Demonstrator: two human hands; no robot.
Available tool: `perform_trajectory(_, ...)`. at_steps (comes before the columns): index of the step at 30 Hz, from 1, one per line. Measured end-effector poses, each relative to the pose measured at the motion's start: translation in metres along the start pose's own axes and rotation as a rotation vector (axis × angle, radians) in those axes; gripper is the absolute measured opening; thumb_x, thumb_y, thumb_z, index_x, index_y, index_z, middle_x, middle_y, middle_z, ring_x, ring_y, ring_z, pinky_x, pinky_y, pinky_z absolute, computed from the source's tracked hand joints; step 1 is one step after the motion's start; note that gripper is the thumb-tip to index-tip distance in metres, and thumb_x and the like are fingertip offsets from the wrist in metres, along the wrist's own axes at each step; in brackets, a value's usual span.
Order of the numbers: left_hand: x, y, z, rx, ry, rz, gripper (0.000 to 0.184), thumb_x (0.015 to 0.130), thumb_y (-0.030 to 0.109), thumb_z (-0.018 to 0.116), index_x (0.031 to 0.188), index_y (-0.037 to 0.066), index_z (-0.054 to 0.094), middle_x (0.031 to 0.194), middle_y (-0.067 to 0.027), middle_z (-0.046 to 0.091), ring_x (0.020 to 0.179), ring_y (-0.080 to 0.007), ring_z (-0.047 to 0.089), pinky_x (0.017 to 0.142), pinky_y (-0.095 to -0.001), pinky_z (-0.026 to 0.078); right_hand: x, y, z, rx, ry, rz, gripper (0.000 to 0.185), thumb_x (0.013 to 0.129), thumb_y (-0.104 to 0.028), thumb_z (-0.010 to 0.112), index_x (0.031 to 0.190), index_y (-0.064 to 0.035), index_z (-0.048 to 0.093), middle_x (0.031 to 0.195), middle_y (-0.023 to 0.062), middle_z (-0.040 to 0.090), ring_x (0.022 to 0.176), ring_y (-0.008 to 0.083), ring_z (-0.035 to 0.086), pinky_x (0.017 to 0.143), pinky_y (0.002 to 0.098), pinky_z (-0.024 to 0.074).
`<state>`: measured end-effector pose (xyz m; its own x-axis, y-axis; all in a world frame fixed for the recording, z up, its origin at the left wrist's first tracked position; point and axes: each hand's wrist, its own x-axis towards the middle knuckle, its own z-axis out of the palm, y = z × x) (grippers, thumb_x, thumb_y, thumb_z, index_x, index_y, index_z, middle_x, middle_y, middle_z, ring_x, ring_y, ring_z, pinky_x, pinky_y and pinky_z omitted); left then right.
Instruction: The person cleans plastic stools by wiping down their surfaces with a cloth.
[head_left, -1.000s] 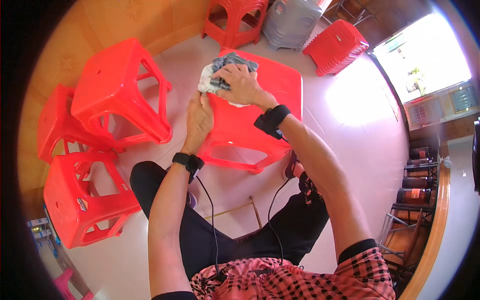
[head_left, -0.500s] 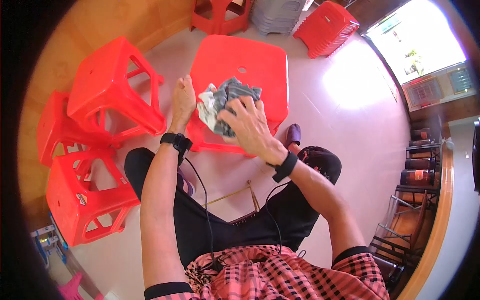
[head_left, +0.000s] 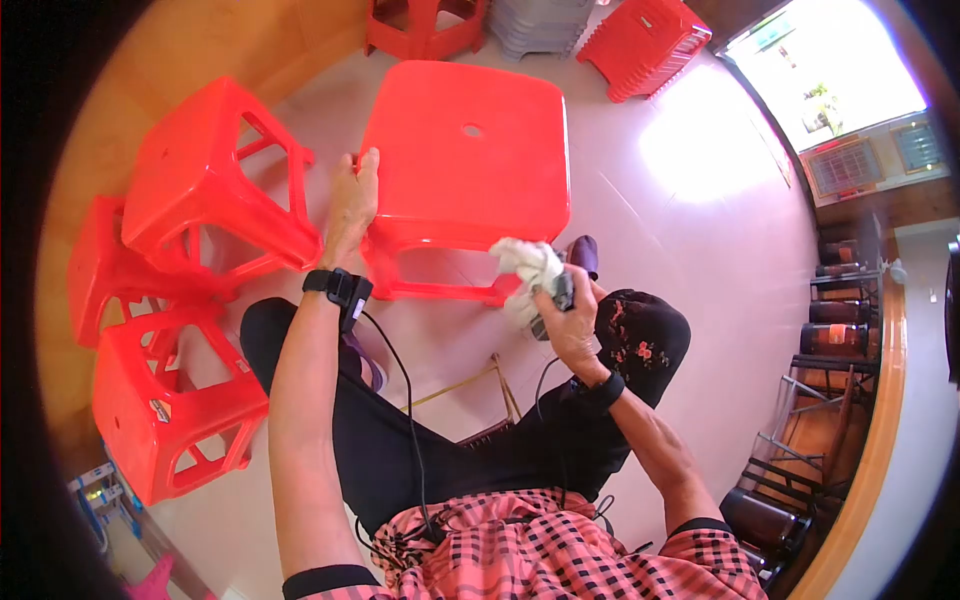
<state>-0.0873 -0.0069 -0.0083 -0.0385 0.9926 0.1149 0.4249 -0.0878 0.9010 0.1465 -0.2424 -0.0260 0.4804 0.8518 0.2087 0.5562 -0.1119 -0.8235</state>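
In front of me stands a red plastic stool (head_left: 465,150) with a small hole in its seat. My left hand (head_left: 352,200) is at the stool's left edge, its fingers partly hidden and closed against the side. A crumpled grey and white rag (head_left: 530,268) is bunched in my right hand (head_left: 573,325), whose fingers are wrapped round it. That hand is by the stool's near right corner, above my right knee. Each wrist wears a black band, and a cable hangs from the left one.
Several red stools (head_left: 185,170) stand at the left by the wooden wall. Behind are another red stool (head_left: 425,25), a grey stack of stools (head_left: 540,25) and a red stack (head_left: 645,45). Dark stools (head_left: 835,337) line the right wall. A bright doorway (head_left: 830,70) is at the upper right.
My right hand has moved the rag off the seat, towards me and to the right. My left hand remains at the stool's left edge. The view has shifted slightly.
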Motion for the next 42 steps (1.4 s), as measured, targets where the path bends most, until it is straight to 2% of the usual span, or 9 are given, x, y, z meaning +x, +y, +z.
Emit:
perform_trajectory(2,-0.001,0.000,0.001,-0.044,-0.012,-0.029,0.046,0.093,0.039,0.050,0.100,-0.006,0.056,0.090,-0.0189,0.061,0.084,-0.0278,0.057,0.076,-0.0392,0.045,0.011,-0.008,-0.001,0.153,0.039,0.156,0.035,0.076,-0.014,0.070,0.105,-0.0022,0.054,0.089,0.0069,0.056,0.081,0.0193,0.055,0.076,0.0332,0.0464)
perform_trajectory(5,0.005,-0.007,0.001,-0.091,-0.023,0.007,0.049,0.093,0.040,0.048,0.105,-0.006,0.055,0.095,-0.0194,0.061,0.088,-0.0281,0.058,0.080,-0.0388,0.045,0.020,-0.010,0.026,0.453,0.152,0.254,0.035,0.076,-0.014,0.070,0.104,-0.0021,0.053,0.086,0.0041,0.055,0.078,0.0179,0.054,0.074,0.0326,0.0462)
perform_trajectory(7,0.003,0.002,-0.002,-0.003,-0.055,-0.049,0.051,0.093,0.041,0.047,0.109,-0.007,0.054,0.096,-0.0191,0.061,0.090,-0.0271,0.058,0.082,-0.0380,0.045,0.019,-0.010,0.035,0.384,0.182,0.241,0.033,0.076,-0.013,0.070,0.102,-0.0021,0.051,0.091,0.0049,0.054,0.082,0.0173,0.053,0.076,0.0319,0.0452)
perform_trajectory(13,0.003,0.007,-0.002,-0.033,-0.077,-0.075,0.053,0.092,0.041,0.047,0.113,-0.008,0.052,0.098,-0.0201,0.061,0.092,-0.0278,0.057,0.083,-0.0375,0.044,0.011,-0.007,0.047,0.196,0.231,0.114,0.037,0.073,-0.013,0.074,0.101,-0.0026,0.052,0.103,0.0118,0.052,0.097,0.0252,0.049,0.086,0.0373,0.0412)
perform_trajectory(16,0.005,0.002,0.001,-0.078,-0.049,-0.086,0.052,0.092,0.040,0.046,0.111,-0.008,0.052,0.098,-0.0216,0.060,0.094,-0.0294,0.057,0.084,-0.0379,0.043,0.007,-0.020,0.059,0.007,0.227,-0.181,0.042,0.068,-0.013,0.077,0.102,-0.0040,0.054,0.099,0.0151,0.052,0.094,0.0343,0.048,0.085,0.0444,0.0400)
perform_trajectory(25,0.006,0.001,0.000,0.015,-0.051,0.024,0.053,0.094,0.043,0.044,0.106,-0.008,0.053,0.097,-0.0281,0.060,0.093,-0.0391,0.058,0.083,-0.0432,0.044,0.015,-0.065,0.080,-0.159,0.155,-0.401,0.044,0.060,-0.015,0.079,0.098,-0.0084,0.059,0.096,0.0121,0.052,0.093,0.0337,0.047,0.080,0.0446,0.0406)
perform_trajectory(32,0.009,-0.002,0.005,0.035,-0.034,0.035,0.052,0.094,0.043,0.045,0.103,-0.008,0.053,0.096,-0.0295,0.059,0.093,-0.0401,0.057,0.083,-0.0437,0.044,0.013,-0.090,0.114,-0.232,0.010,-0.527,0.044,0.058,-0.013,0.080,0.098,-0.0102,0.062,0.096,0.0095,0.052,0.091,0.0315,0.046,0.080,0.0420,0.0405)
perform_trajectory(36,0.010,0.000,0.007,-0.001,-0.047,0.017,0.050,0.094,0.041,0.045,0.104,-0.008,0.053,0.098,-0.0311,0.059,0.095,-0.0414,0.057,0.084,-0.0449,0.043,0.014,-0.091,0.127,-0.439,-0.065,-0.671,0.031,0.067,-0.017,0.067,0.098,-0.0111,0.061,0.094,0.0075,0.048,0.091,0.0269,0.044,0.074,0.0423,0.0367)
perform_trajectory(42,0.009,0.002,0.005,0.020,-0.060,0.005,0.049,0.095,0.039,0.044,0.105,-0.009,0.052,0.102,-0.0305,0.058,0.096,-0.0403,0.056,0.084,-0.0443,0.043,0.009,-0.088,0.169,-0.413,-0.230,-0.812,0.022,0.073,-0.019,0.059,0.093,-0.0095,0.061,0.096,0.0071,0.049,0.096,0.0267,0.044,0.077,0.0427,0.0361)
